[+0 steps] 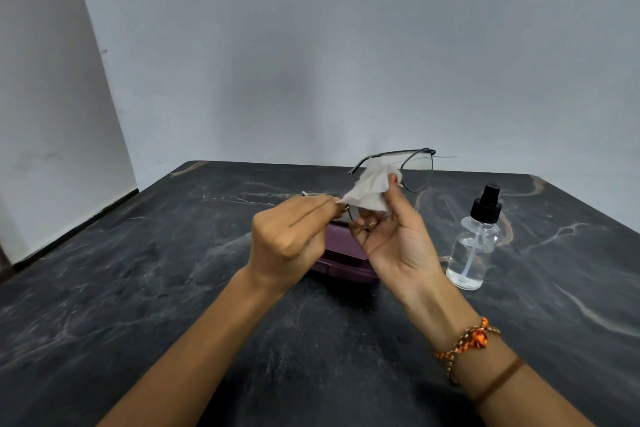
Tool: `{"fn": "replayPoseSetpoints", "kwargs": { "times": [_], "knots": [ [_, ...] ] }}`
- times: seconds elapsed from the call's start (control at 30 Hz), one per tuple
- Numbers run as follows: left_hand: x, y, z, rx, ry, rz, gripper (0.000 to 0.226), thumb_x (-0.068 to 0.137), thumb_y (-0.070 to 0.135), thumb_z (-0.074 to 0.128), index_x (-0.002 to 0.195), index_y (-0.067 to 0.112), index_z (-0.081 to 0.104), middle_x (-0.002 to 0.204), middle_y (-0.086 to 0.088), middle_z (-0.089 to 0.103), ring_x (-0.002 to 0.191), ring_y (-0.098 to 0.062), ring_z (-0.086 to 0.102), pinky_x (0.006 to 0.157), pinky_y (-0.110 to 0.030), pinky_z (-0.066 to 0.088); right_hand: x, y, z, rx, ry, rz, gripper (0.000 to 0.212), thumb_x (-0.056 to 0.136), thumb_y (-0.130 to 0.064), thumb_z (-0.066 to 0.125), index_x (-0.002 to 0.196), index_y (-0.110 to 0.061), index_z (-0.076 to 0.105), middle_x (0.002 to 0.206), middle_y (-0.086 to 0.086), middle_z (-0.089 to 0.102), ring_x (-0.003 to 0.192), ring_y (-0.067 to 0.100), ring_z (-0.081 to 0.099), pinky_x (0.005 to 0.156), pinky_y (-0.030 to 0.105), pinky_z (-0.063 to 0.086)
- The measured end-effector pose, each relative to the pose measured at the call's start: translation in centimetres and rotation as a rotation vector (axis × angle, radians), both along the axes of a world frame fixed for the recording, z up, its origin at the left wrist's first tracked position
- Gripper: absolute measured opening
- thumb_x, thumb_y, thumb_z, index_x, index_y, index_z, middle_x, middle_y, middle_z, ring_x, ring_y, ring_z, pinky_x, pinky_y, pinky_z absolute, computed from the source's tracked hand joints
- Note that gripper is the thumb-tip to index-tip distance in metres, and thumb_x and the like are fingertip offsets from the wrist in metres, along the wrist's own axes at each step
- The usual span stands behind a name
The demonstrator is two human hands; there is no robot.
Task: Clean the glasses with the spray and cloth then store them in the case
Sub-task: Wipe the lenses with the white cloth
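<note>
Thin dark-framed glasses (420,170) are held up above the table, tilted, with one lens free at the upper right. My left hand (291,243) pinches the frame at its left side near the temple. My right hand (394,239) presses a pale cloth (372,189) around the other lens, thumb on top. A purple case (341,253) lies on the table right under both hands, mostly hidden by them; whether it is open I cannot tell. The clear spray bottle (474,246) with a black pump top stands upright to the right of my right hand.
The table (138,288) is dark marbled stone with its far edge against a pale wall (311,45). A lighter wall and a floor strip show at the left. Thread bracelets sit on my right wrist (474,343).
</note>
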State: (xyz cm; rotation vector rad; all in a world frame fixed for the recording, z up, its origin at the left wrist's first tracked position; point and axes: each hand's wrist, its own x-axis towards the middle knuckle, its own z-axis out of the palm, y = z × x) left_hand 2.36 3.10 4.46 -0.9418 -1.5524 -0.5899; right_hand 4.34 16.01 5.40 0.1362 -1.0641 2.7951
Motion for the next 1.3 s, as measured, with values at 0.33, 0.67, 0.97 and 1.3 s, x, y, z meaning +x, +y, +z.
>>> {"fn": "replayPoseSetpoints", "kwargs": {
  "times": [0.33, 0.67, 0.97, 1.3],
  "knots": [
    [0.1, 0.1, -0.3, 0.001, -0.008, 0.007, 0.021, 0.055, -0.023, 0.068, 0.070, -0.008, 0.071, 0.070, -0.014, 0.072, 0.063, -0.022, 0.068, 0.063, -0.022, 0.052, 0.4, 0.7, 0.6, 0.223, 0.201, 0.088, 0.024, 0.053, -0.036, 0.073, 0.065, -0.015, 0.073, 0.064, -0.002, 0.071, 0.062, 0.008, 0.065, 0.061, 0.022, 0.056],
    [-0.3, -0.2, 0.2, 0.147, -0.034, 0.022, 0.016, 0.064, -0.020, 0.067, 0.072, -0.007, 0.071, 0.069, -0.013, 0.072, 0.071, -0.014, 0.063, 0.071, -0.014, 0.050, 0.3, 2.4, 1.2, 0.552, 0.284, 0.036, 0.021, 0.074, -0.015, 0.060, 0.058, -0.019, 0.072, 0.055, -0.012, 0.066, 0.056, -0.001, 0.058, 0.055, 0.012, 0.048],
    [0.2, 0.2, 0.2, 0.104, -0.031, 0.003, 0.020, 0.061, -0.024, 0.067, 0.073, -0.009, 0.070, 0.070, -0.015, 0.071, 0.064, -0.022, 0.069, 0.067, -0.020, 0.053, 0.2, 1.4, 0.7, 0.301, 0.232, -0.016, 0.030, 0.063, -0.038, 0.061, 0.067, -0.009, 0.069, 0.058, -0.001, 0.070, 0.055, 0.006, 0.064, 0.050, 0.016, 0.050],
    [0.1, 0.3, -0.2, 0.010, -0.006, -0.002, 0.031, 0.053, -0.029, 0.059, 0.076, -0.011, 0.070, 0.072, -0.017, 0.071, 0.075, -0.018, 0.059, 0.070, -0.022, 0.050, 0.7, 0.1, 0.4, 0.209, 0.221, 0.007, 0.022, 0.051, -0.032, 0.069, 0.061, -0.013, 0.070, 0.058, 0.000, 0.071, 0.058, 0.009, 0.068, 0.051, 0.017, 0.053]
  ]
}}
